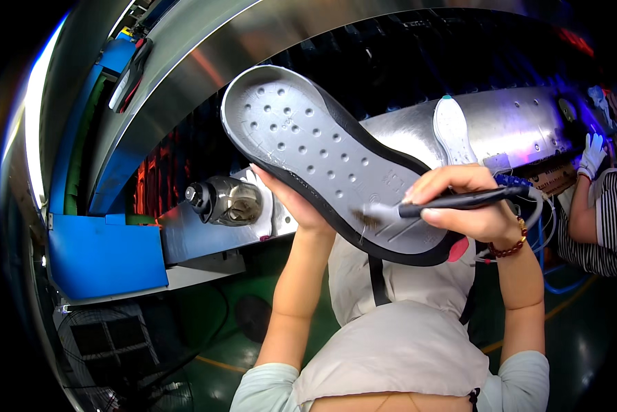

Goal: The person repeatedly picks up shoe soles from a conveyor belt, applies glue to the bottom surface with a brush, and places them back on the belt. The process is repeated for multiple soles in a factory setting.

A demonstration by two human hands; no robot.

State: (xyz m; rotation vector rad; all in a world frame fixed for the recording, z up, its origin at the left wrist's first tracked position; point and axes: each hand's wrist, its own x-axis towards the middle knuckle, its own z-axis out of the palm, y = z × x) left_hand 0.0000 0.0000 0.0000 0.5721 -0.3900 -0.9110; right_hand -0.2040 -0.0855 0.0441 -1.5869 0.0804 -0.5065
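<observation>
A large shoe sole (301, 147), grey inside with small round dimples and edged in black with a red patch at one end, is held up in front of me at a slant. My left hand (298, 202) grips its lower left edge from beneath; most of those fingers are hidden behind it. In my right hand (466, 206) is a black-handled brush (452, 200), pinched between thumb and fingers. Its bristles, slightly blurred, rest at the sole's inner surface near the red-patched end. A beaded bracelet circles my right wrist.
On the metal bench beyond stand a dark-capped clear jar (229, 201) and a white sole (452, 127). Another sole (130, 75) lies on the blue machine (106, 254) at left. A co-worker's gloved hand (591, 154) shows at far right. A fan (112, 343) stands lower left.
</observation>
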